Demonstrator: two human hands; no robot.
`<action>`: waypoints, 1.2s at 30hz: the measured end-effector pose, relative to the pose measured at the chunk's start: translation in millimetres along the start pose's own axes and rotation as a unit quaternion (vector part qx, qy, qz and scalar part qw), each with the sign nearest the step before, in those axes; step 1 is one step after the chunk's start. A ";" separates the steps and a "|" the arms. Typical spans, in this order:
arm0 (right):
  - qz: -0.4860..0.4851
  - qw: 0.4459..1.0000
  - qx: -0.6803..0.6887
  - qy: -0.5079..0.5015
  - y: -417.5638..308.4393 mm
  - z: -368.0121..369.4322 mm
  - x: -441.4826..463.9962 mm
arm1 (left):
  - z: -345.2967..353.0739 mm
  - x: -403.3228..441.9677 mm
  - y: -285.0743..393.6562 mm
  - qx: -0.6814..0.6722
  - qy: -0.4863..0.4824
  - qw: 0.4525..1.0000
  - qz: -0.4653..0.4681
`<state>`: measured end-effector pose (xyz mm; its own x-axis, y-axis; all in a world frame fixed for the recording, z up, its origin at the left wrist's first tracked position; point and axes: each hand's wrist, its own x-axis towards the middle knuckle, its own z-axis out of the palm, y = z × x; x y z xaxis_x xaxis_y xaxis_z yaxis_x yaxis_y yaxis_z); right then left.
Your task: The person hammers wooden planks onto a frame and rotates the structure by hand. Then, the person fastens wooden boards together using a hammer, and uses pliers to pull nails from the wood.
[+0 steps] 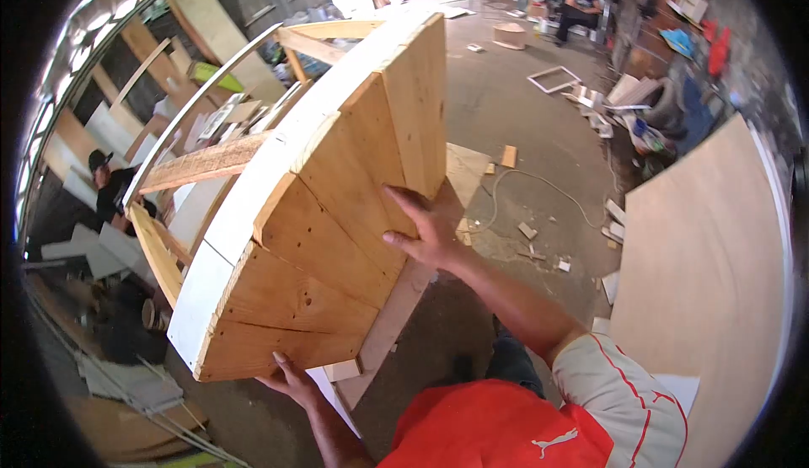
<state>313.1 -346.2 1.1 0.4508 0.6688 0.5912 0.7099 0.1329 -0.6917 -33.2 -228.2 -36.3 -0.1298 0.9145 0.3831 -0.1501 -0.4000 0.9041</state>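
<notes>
A large curved wooden frame (316, 224) stands in front of me, its side faced with natural-coloured planks in a fan pattern. A white-painted band (244, 194) runs along its curved edge. My right hand (430, 230) rests against the plank face near its inner edge, with thumb and finger spread apart. My left hand (293, 384) grips the frame's lower edge, thumb on the planks and the other fingers hidden beneath. Thin curved strips and wooden crosspieces (206, 165) extend from the frame's far side.
A large plywood sheet (687, 283) leans at the right. Wood offcuts (528, 230) and a pale cable (548, 183) lie on the floor. One person (114, 186) is at the left, another (580, 9) sits at the back. A small rectangular frame (554, 80) lies farther off.
</notes>
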 end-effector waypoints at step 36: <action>0.339 0.717 0.607 0.046 382.7 -107.3 364.8 | -2.5 54.9 -0.6 0.115 0.333 0.936 -0.007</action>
<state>807.2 -129.9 -3.5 0.5435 0.8369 -0.0650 -0.6589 0.3774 -0.6508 -42.7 -177.8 -16.3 -0.7232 0.6485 0.2374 0.0481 -0.2956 0.9541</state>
